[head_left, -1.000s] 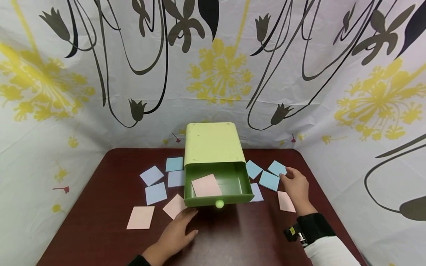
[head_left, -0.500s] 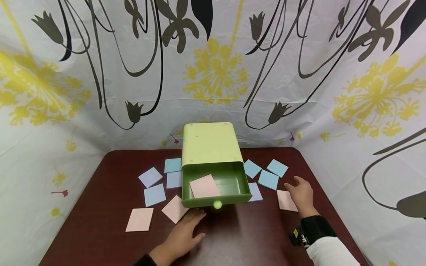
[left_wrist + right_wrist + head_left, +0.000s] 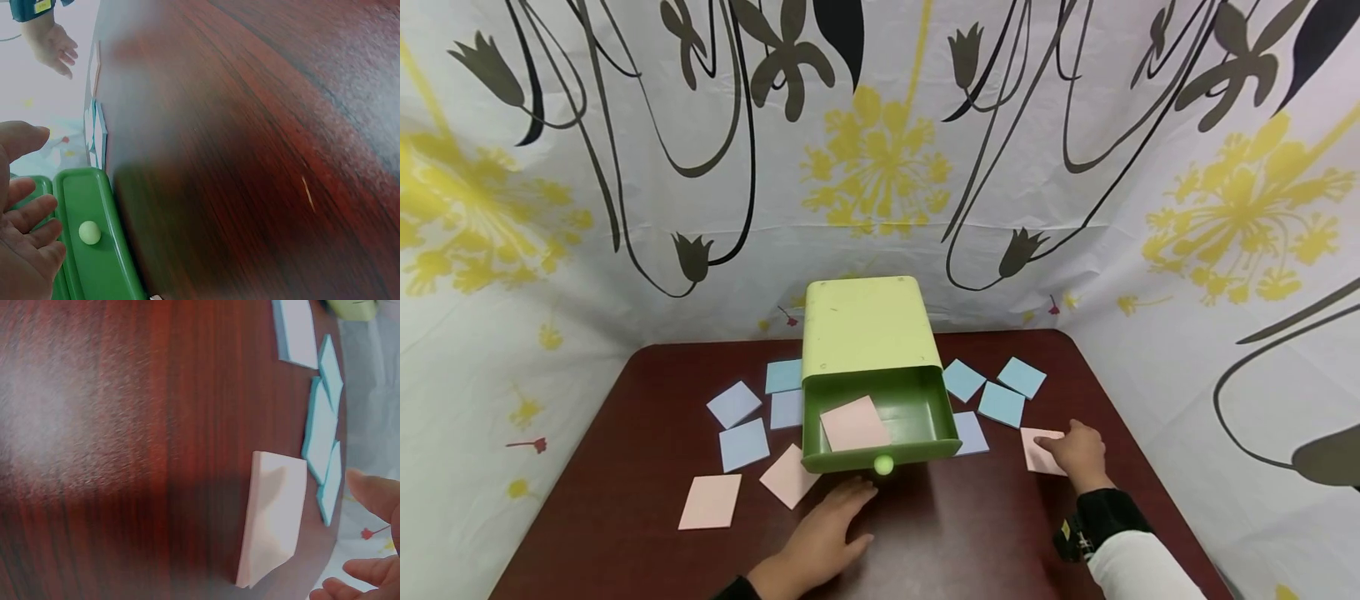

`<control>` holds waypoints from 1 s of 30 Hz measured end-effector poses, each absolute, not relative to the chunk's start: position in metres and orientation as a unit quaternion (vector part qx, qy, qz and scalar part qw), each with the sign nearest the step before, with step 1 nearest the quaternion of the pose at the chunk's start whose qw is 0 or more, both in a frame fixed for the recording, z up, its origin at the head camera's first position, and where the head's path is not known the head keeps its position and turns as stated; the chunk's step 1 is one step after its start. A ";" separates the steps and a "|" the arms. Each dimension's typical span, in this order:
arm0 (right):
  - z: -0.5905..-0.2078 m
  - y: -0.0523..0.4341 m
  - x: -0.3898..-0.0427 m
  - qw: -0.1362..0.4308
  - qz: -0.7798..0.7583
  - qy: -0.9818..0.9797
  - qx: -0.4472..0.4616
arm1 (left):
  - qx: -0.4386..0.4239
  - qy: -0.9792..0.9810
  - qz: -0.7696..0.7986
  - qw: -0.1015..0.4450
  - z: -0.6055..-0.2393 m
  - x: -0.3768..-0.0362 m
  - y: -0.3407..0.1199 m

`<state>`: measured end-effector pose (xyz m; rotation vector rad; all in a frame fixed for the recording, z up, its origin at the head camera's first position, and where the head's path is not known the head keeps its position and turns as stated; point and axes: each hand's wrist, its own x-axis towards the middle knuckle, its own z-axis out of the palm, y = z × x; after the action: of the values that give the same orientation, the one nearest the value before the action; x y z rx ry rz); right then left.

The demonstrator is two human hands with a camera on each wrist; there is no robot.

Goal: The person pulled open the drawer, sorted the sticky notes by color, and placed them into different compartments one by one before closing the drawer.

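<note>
While the left hand [image 3: 820,542] rests flat near the drawer [image 3: 880,417], the right hand [image 3: 1078,454] holds loosely spread fingers over a pink pad [image 3: 1039,451] on the table [image 3: 970,533], seemingly light, stiff, best pinched by its edges

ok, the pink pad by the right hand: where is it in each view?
Head: pink pad lies right of the green drawer, partly under the right hand.
Left wrist: only an edge-on sliver of paper near the distant right hand; cannot tell if it is that pad.
Right wrist: pink pad lies centre-right on the table, fingers beside it.
Shared landmark: teal pads.
</note>
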<state>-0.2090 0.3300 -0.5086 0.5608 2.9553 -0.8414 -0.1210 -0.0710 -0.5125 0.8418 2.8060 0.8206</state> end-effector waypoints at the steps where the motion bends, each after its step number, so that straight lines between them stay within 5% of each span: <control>1: -0.510 0.331 -0.209 0.014 -0.256 0.951 0.175 | 0.278 0.921 0.269 0.047 -0.513 -0.121 -0.070; 30: -0.529 0.328 -0.211 0.066 -0.224 0.956 0.178 | 0.318 0.911 0.257 0.058 -0.506 -0.122 -0.045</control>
<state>-0.2113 0.3279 -0.5286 0.5376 2.8827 -0.6763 -0.1222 -0.0448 -0.5055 0.9644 2.7605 0.7786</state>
